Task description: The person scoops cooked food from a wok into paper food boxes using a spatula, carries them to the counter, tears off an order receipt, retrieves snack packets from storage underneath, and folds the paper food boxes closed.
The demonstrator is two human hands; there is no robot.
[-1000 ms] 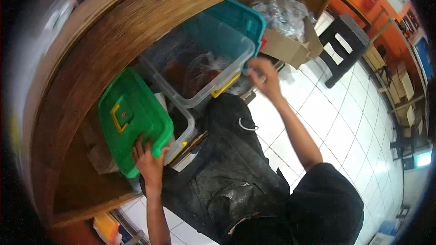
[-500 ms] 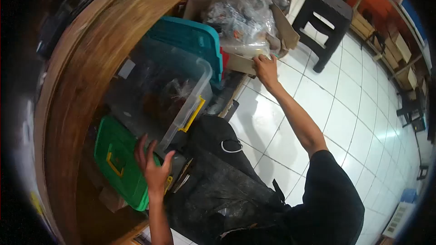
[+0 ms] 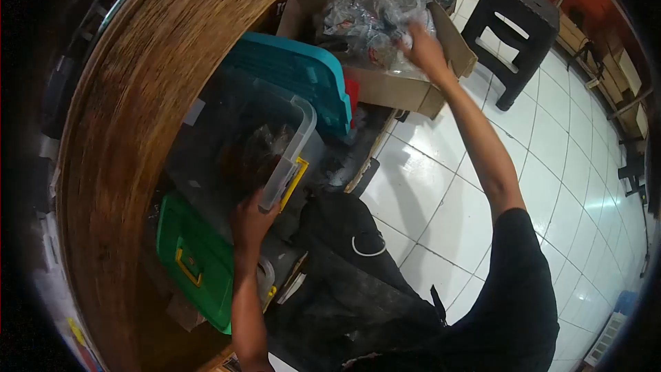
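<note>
My left hand (image 3: 253, 219) is closed around the near corner of a clear plastic box (image 3: 292, 139) with a yellow latch, its fingertips partly hidden. Inside the box, a clear bag with dark contents shows dimly. My right hand (image 3: 423, 49) reaches into an open cardboard box (image 3: 392, 89) and grips a clear plastic bag (image 3: 375, 10) in the pile there. Its fingers are bent and partly blurred. A teal lid (image 3: 327, 62) leans upright between the two boxes. Below my left hand lies a green lid (image 3: 196, 262) with a yellow handle.
A curved wooden panel (image 3: 131, 117) runs along the left, over the boxes. A black plastic stool (image 3: 513, 24) stands on the white tiled floor (image 3: 461, 200) beyond the cardboard box. Low wooden shelving (image 3: 606, 62) lines the far right. Dark cloth (image 3: 344, 282) covers my legs.
My left hand has moved up from above the green lid to the clear box's corner and closed on it. My right hand has gone from the cardboard box's near edge deeper among the bags.
</note>
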